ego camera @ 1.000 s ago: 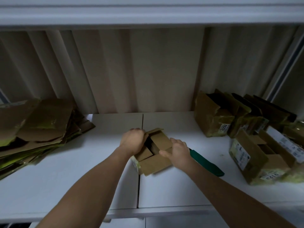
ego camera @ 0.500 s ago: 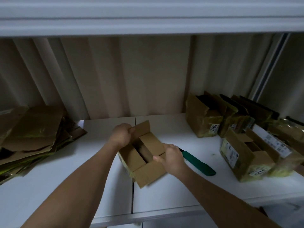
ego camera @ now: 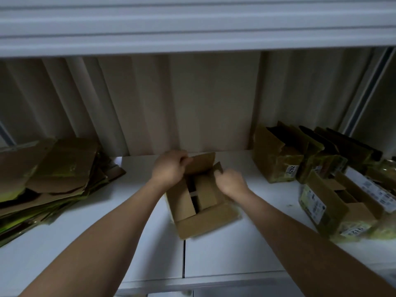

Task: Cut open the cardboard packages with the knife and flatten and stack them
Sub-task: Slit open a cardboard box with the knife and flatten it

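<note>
A small brown cardboard box [ego camera: 203, 219] lies open on the white table [ego camera: 225, 260] in the middle of the head view, its flaps spread. My left hand [ego camera: 169, 168] grips the far flap at the box's back left corner. My right hand [ego camera: 230, 182] pinches the flap at the back right corner. The green-handled knife is hidden from view, likely behind my right forearm.
A pile of flattened cardboard [ego camera: 49, 179] lies at the left. Several unopened or half-open boxes [ego camera: 278, 161] with labels crowd the right side [ego camera: 334, 209]. A beige panelled wall [ego camera: 192, 103] stands behind and a white shelf [ego camera: 192, 24] hangs overhead.
The box's flaps have been pulled wider open and both hands have shifted to its far corners. The knife that lay to the right of my right hand is no longer visible.
</note>
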